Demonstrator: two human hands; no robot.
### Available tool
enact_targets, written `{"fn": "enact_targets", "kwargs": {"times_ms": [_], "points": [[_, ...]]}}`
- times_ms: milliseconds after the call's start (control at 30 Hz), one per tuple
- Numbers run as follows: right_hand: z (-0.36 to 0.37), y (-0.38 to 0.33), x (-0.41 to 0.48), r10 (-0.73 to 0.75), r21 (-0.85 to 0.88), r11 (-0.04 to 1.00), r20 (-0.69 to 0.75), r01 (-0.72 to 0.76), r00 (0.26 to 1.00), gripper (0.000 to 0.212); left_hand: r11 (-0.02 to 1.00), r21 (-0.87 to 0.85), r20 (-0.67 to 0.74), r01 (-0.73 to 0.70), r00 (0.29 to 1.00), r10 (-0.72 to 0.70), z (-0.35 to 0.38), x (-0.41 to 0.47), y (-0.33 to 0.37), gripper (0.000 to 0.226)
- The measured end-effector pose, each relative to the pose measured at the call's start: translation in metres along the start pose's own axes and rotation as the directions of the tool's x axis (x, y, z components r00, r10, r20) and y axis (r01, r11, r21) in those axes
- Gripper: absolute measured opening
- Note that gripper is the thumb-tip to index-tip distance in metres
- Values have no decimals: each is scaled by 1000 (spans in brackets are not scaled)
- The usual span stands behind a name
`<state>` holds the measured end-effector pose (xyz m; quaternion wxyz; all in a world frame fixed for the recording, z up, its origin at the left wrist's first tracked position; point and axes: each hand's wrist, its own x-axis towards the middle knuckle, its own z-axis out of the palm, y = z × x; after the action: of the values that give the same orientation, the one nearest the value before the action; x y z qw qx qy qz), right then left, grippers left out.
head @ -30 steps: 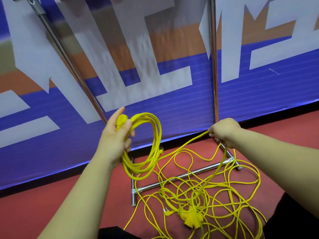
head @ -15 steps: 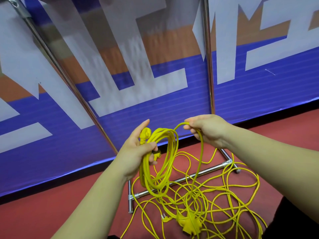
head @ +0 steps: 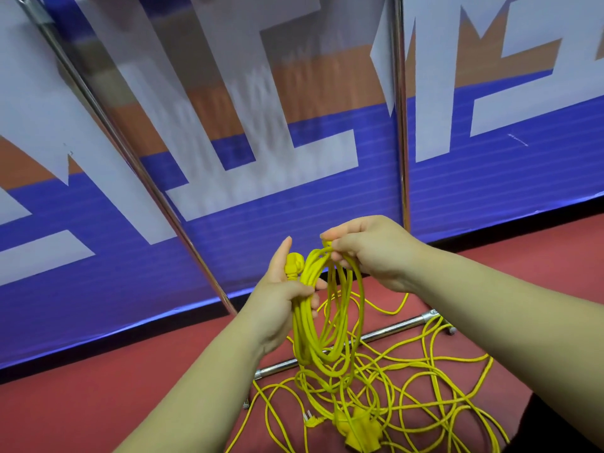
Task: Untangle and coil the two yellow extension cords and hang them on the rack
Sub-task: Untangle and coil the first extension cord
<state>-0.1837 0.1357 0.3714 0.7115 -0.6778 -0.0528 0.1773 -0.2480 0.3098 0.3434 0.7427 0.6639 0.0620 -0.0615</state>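
Grips the half-made coil (head: 322, 325) in the left hand (head: 281, 302), with fingers curled round the gathered loops and the yellow plug head (head: 294, 266) poking up beside the raised thumb. Pinches the top of the coil with the right hand (head: 372, 253), just beside the left, fingertips pressed onto the uppermost loop. Leaves the loose cord (head: 421, 380) sprawled on the red floor (head: 98, 403) below, crossing the rack's base bar (head: 392, 331), with a socket block (head: 359, 433) and a small plug (head: 310, 419) lying in the tangle near the lower edge. Shows nothing hung on the upright post (head: 399, 125). Looks like coiling of the first cord, with most of the length not yet gathered. For a clean step: lay the pinched loop into the left palm at the same size as the others, close the left fingers over it before releasing with the right, then slide the right hand down the free strand rather than yank. Expect snags at crossings around the bar; lift slack gently, shake it loose, feed it clear of the metal, and add a slight twist per loop for a flat coil. Cannot sort the floor strands by cord from here.
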Motion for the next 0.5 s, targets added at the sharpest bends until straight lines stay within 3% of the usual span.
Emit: {"fn": "enact_targets", "kwargs": {"times_ms": [133, 500], "points": [[1, -5, -4, 55, 24, 998, -25, -54, 998, 20, 1000, 24, -7, 15, 1000, -15, 8, -1, -4, 105], [12, -12, -3, 132, 102, 987, -75, -124, 988, 30, 999, -22, -31, -36, 999, 35, 19, 7, -21, 98]]}}
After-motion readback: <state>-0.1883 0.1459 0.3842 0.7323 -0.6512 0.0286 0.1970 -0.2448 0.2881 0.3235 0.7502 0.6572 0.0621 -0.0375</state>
